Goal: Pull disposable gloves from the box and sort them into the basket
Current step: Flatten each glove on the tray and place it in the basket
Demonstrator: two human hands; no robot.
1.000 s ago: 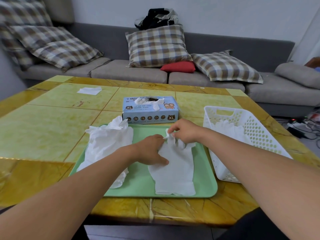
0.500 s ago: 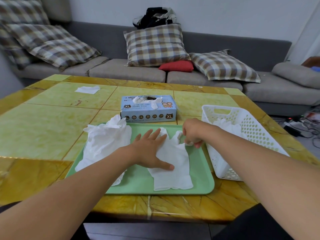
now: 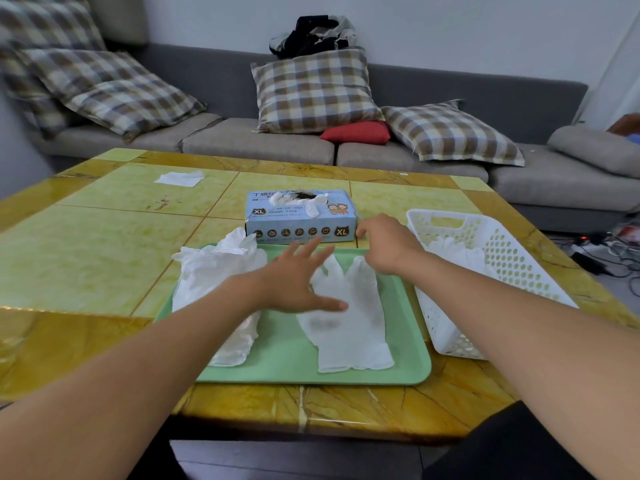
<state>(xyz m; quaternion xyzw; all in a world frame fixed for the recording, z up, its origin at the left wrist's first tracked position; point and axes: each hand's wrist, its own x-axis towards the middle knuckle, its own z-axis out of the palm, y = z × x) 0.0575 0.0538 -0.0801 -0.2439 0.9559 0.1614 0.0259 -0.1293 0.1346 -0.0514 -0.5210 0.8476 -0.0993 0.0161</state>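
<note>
Left hand (image 3: 294, 282) flattens lengthwise glove (image 3: 346, 313)

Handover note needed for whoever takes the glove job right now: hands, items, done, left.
Left hand: open, fingers spread over the flat glove on the green tray.
Right hand: holds nothing, loosely curled by the glove box.
Done: gloves in the white basket.
Left: flat glove, crumpled pile on the tray, and a glove poking from the box.

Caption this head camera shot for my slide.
Left hand flattens a glove on the green tray beside the basket.
</note>
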